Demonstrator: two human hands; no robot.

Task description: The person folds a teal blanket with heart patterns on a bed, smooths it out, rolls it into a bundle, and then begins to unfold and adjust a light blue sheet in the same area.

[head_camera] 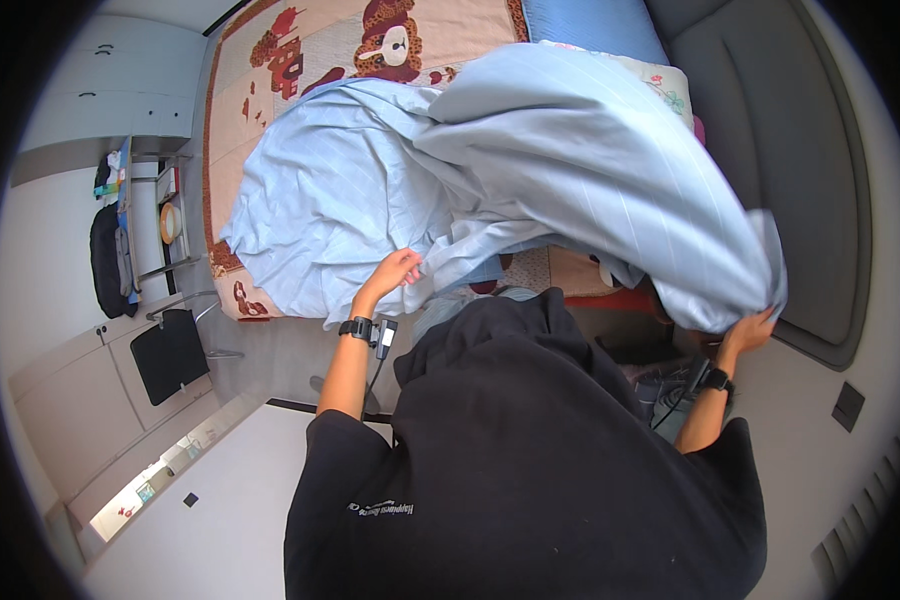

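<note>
A light-blue striped bed cover lies bunched over a bed, its right part lifted and billowing toward the headboard side. My right hand grips a corner of this cover at the far right, beside the grey headboard. Near the lower middle edge of the cloth is my left hand, its fingers curled at a fold; whether they pinch the fabric is not clear. Under the cover, a patchwork bedspread with bear figures shows at the top, at the left and in a gap before me.
A padded grey headboard borders the right. At the bed's head lie a blue pillow and a floral pillow. A black chair stands left of the bed, below open shelves. Cables hang from both wrists.
</note>
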